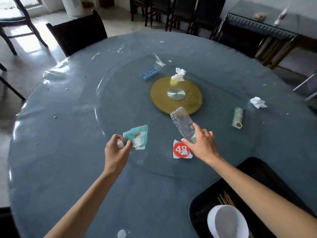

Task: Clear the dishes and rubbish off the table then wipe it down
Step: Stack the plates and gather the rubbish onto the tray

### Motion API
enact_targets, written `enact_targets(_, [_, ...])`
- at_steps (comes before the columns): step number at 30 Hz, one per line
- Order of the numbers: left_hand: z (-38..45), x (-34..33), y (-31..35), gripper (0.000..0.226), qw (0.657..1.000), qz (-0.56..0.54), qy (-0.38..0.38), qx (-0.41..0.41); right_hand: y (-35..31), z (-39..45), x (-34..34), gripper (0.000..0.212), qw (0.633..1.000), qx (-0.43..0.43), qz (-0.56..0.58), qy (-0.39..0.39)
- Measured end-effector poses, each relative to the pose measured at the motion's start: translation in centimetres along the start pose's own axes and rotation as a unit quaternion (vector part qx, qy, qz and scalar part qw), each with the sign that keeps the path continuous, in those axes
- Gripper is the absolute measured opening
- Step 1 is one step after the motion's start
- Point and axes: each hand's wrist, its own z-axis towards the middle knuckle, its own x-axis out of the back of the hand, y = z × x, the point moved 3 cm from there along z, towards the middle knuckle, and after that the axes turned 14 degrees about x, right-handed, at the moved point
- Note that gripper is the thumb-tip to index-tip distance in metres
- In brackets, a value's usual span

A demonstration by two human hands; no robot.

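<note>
My left hand (115,152) is closed on a teal and white plastic wrapper (139,137) and a small white scrap, just above the round table (68,117). My right hand (203,143) grips the lower end of a crushed clear plastic bottle (182,121), which points away towards the glass turntable's gold hub (190,98). Under that hand lies a white paper with a red "48" circle (180,150). Farther off are a blue packet (150,73), a crumpled tissue (179,74) on the hub, another tissue (258,102) and a green wrapped roll (238,117).
A black tray (257,170) at the near right holds a white bowl (227,222) and chopsticks (225,200). White scraps and smears dot the blue tablecloth. Dark chairs (77,33) ring the table. A side table (267,23) stands at the back right.
</note>
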Motion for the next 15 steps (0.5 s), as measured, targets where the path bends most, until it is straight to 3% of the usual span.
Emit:
enact_targets(8, [-14.7, -15.6, -0.4, 0.02, 0.97, 0.017, -0.223, 0.1, 14.8, -15.1, 6.9, 0.088, 0.992, -0.121, 0.016, 0.019])
enact_targets(15, [-23.4, -27.9, -2.7, 0.022, 0.943, 0.12, -0.276, 0.14, 26.5, -23.3, 8.4, 0.09, 0.983, -0.182, -0.019, -0.024])
